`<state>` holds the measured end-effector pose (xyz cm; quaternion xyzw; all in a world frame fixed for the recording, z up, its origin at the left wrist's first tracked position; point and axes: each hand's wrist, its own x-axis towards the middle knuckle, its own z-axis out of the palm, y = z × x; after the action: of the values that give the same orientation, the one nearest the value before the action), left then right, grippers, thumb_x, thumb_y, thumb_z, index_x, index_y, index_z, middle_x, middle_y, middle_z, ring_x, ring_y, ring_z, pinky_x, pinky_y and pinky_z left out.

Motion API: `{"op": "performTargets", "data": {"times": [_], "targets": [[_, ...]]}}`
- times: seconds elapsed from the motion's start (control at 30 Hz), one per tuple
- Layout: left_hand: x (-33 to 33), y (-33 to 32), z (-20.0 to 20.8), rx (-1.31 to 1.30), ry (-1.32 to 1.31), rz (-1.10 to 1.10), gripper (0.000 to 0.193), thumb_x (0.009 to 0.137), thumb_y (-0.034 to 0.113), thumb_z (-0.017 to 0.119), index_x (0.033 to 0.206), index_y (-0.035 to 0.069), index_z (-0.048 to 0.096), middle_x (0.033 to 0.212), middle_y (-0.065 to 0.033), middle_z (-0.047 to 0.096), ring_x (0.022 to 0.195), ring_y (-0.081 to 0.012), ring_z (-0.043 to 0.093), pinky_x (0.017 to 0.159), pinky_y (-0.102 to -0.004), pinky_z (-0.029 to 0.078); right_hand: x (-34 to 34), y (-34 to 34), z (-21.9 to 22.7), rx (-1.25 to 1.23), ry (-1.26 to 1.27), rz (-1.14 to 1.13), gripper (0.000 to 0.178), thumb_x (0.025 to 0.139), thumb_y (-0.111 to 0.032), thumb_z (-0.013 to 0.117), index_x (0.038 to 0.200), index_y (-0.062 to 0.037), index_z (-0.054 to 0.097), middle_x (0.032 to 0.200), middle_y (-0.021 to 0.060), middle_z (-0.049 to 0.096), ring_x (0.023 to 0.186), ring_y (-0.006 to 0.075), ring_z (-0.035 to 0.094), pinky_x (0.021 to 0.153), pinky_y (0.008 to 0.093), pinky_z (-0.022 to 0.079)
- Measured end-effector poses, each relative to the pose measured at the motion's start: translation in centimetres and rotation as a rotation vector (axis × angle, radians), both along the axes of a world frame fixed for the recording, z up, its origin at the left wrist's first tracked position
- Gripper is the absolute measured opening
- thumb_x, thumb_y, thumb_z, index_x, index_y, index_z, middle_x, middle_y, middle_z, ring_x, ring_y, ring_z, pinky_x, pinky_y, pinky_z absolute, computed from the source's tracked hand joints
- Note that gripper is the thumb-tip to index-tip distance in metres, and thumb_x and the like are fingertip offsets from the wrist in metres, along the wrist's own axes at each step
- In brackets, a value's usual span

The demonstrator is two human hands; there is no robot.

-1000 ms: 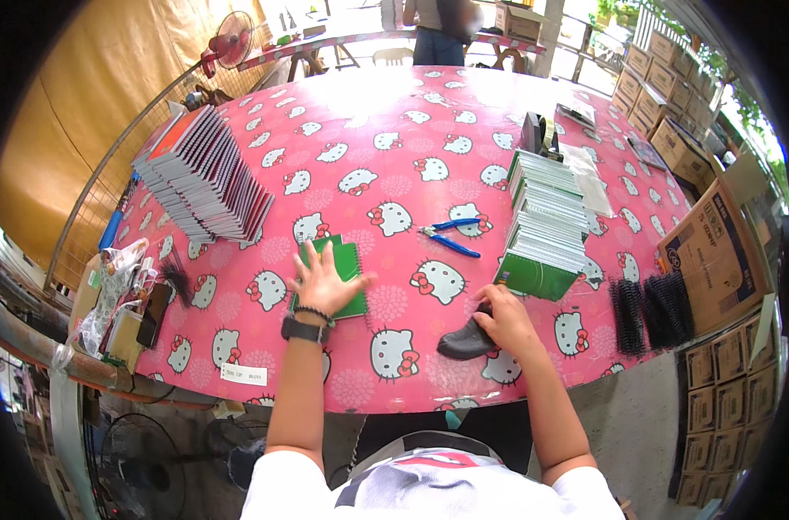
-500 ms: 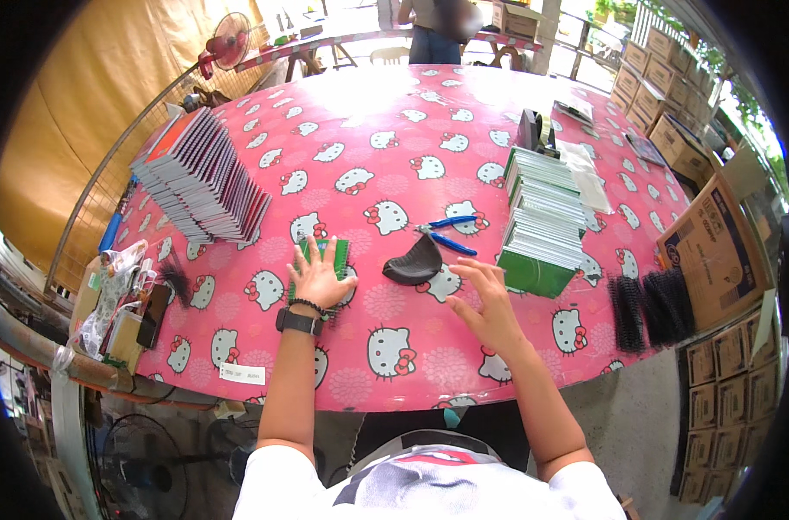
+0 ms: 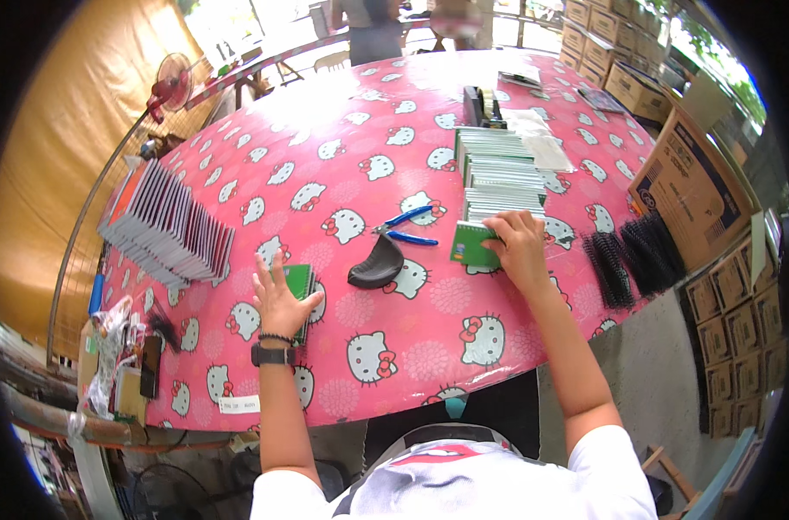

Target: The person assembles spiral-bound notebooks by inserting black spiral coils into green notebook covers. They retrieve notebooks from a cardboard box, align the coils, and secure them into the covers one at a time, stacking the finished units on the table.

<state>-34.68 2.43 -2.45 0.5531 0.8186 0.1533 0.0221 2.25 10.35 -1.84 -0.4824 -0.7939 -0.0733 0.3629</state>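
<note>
My left hand (image 3: 279, 305) lies with fingers spread on a small green spiral notebook (image 3: 299, 279), covering part of it. My right hand (image 3: 520, 247) is closed on the edge of another green notebook (image 3: 470, 245) at the near end of a long row of notebooks (image 3: 498, 169). That notebook's green cover faces me; my fingers hide its right side. Between my hands lie blue-handled pliers (image 3: 407, 227), jaws toward the left, and a black curved pouch-like piece (image 3: 377, 264) just below them.
A slanting stack of spiral notebooks (image 3: 165, 227) stands at left. Black plastic coils (image 3: 633, 256) and a cardboard box (image 3: 693, 191) are on the right. A tape dispenser (image 3: 481, 106) sits beyond the row. A fan (image 3: 173, 82) and two people are in the background.
My right hand has moved from beside the black piece to the row's near end and closed on a notebook. My left hand stays on its notebook. The view has turned.
</note>
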Motion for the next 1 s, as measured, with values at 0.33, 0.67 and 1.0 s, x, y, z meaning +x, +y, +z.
{"op": "performTargets", "data": {"times": [0.33, 0.67, 1.0], "targets": [[14.1, -3.1, -0.2, 0.471, -0.872, -0.711, 0.056, 0.078, 0.006, 0.071, 0.127, 0.002, 0.045, 0.115, -0.0146, 0.058, 0.109, -0.0210, 0.056, 0.092, -0.0324, 0.044, -4.4, -8.1, 4.4, -0.174, 0.046, 0.397, 0.017, 0.073, -0.010, 0.069, 0.086, -0.0067, 0.061, 0.084, 0.0068, 0.061, 0.082, 0.0268, 0.059, 0.071, 0.0392, 0.048], [16.4, -5.7, -1.2, 0.669, -0.457, -0.552, 0.044, 0.081, 0.004, 0.066, 0.122, 0.002, 0.048, 0.114, -0.0125, 0.058, 0.095, -0.0227, 0.059, 0.086, -0.0345, 0.045, -2.4, -10.7, -1.1, -0.365, 0.461, 0.435, 0.011, 0.079, -0.011, 0.067, 0.085, -0.0038, 0.061, 0.081, 0.0096, 0.059, 0.080, 0.0295, 0.059, 0.070, 0.0374, 0.049], [17.4, -4.7, -0.1, 0.520, -0.303, -0.952, 0.024, 0.076, 0.001, 0.064, 0.099, 0.007, 0.068, 0.091, -0.0060, 0.064, 0.082, -0.0234, 0.059, 0.074, -0.0349, 0.044, 16.4, -3.4, -2.0, -0.276, -0.084, -0.656, 0.023, 0.072, -0.023, 0.075, 0.085, -0.0057, 0.068, 0.093, 0.0113, 0.065, 0.092, 0.0272, 0.060, 0.078, 0.0402, 0.051]]}}
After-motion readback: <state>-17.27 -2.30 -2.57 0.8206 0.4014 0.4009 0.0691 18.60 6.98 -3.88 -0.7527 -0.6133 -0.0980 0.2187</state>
